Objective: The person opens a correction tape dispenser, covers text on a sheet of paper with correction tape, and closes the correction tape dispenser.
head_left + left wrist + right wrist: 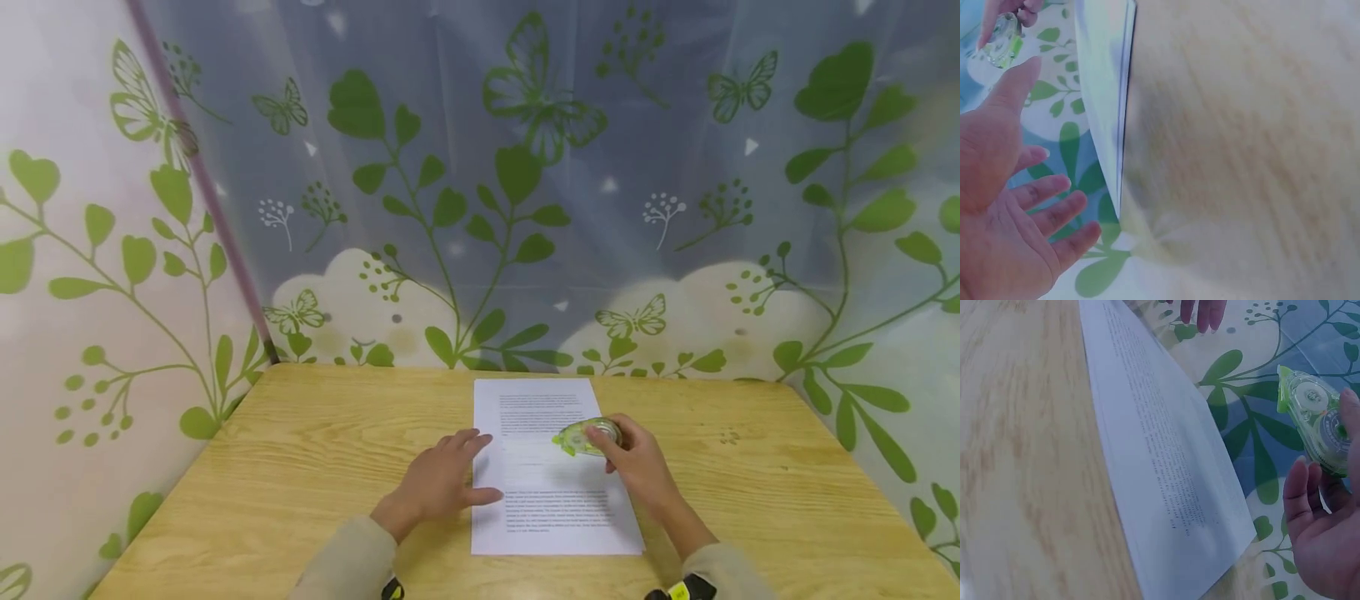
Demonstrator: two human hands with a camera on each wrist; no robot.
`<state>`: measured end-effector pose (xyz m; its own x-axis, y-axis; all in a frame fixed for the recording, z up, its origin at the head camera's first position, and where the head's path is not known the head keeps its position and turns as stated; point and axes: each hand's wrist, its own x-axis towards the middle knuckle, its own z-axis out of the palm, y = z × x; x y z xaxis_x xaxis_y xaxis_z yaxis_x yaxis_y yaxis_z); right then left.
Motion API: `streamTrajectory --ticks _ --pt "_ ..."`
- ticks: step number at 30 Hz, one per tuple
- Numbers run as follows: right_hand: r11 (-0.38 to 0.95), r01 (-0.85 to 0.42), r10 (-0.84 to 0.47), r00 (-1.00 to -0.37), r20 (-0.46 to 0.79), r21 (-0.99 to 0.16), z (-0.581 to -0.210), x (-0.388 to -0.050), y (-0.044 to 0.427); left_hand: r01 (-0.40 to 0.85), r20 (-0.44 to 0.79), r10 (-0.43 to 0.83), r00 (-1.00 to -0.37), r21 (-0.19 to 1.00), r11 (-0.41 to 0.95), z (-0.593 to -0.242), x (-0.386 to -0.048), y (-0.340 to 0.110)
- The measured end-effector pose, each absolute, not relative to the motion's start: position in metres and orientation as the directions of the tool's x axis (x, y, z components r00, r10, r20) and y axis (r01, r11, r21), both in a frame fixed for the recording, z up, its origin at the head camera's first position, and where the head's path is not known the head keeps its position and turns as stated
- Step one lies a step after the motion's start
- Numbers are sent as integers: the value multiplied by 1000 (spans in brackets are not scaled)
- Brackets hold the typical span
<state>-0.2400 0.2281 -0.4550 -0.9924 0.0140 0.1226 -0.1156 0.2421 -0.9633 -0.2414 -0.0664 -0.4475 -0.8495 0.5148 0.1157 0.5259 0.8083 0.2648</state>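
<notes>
My right hand [637, 467] holds a clear green correction tape dispenser [588, 437] above the right side of a printed sheet of paper [547, 525]. In the right wrist view, the reels of the correction tape dispenser [1319, 412] show through its clear case, and the thumb and fingers pinch its rear end. My left hand [442, 479] is at the sheet's left edge with fingers spread and nothing in them. The left wrist view shows the left palm [1004, 231] with loosely bent fingers, apart from the dispenser.
The sheet lies on a wood-grain table [330, 450]. In the right wrist view its edge looks like a thin stack. A patterned curtain [465, 208] with leaves and butterflies hangs behind the table and along both sides.
</notes>
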Motion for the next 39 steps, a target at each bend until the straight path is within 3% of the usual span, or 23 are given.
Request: streamTrajectory --ticks 9,19,39 --pt "265 -176 -61 -984 165 -948 -443 -244 226 511 158 494 -855 421 749 -436 -247 -62" --pt "312 -241 -148 -968 203 -919 -435 -243 223 445 171 508 -844 752 487 -435 -253 -48" --pt "301 -263 -170 -961 220 -917 -435 -235 212 199 88 457 -885 959 200 -445 -252 0"
